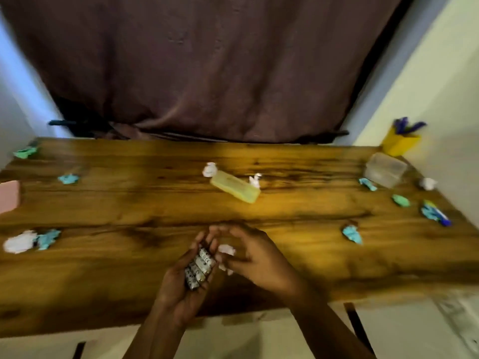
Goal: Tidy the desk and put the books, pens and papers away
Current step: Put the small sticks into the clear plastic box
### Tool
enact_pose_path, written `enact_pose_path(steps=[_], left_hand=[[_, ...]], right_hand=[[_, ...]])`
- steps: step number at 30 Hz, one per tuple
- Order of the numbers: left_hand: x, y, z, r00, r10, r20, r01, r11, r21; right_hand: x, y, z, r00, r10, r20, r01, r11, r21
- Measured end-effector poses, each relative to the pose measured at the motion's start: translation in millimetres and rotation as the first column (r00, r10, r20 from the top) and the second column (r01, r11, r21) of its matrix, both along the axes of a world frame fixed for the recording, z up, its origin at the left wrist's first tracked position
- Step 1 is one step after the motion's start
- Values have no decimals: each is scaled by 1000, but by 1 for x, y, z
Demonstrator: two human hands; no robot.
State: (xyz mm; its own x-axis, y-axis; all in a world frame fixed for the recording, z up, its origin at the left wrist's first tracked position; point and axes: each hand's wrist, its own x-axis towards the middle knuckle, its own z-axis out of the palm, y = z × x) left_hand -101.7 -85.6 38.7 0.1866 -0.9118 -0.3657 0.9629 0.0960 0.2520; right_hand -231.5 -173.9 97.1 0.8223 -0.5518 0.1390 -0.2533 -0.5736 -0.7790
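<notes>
1. The left hand lies palm up over the near edge of the desk, fingers curled round a bunch of batteries.
2. The right hand is just beside it, fingers bent round a white paper wad; blur hides the exact grip.
3. A yellow case lies at the middle of the desk, with a small white scrap at its far end.
4. Blue paper scraps and green ones are scattered along both sides.
5. At the far right corner stands a yellow cup holding purple pens, with a clear box just in front.
</notes>
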Motion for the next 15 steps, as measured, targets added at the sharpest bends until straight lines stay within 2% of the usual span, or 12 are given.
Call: enact_pose_path(steps=[4,8,11,13,15], left_hand=[[-94,-36,-3,996,-89,-7,89,995,33],[-177,-71,0,986,-153,-73,157,986,53],[-221,-95,10,982,-181,-54,187,971,147],[-241,-115,11,977,-212,-21,213,962,171],[-254,-138,12,974,-228,-19,228,961,158]], right_hand=[[-122,-17,-12,938,-337,80,325,936,137],[-225,-47,-36,791,-605,90,568,782,255],[-278,-75,-49,698,-714,50,675,680,288],[-303,-96,-55,639,-769,23,722,610,328],[-320,-124,-57,613,-790,8,744,581,331]])
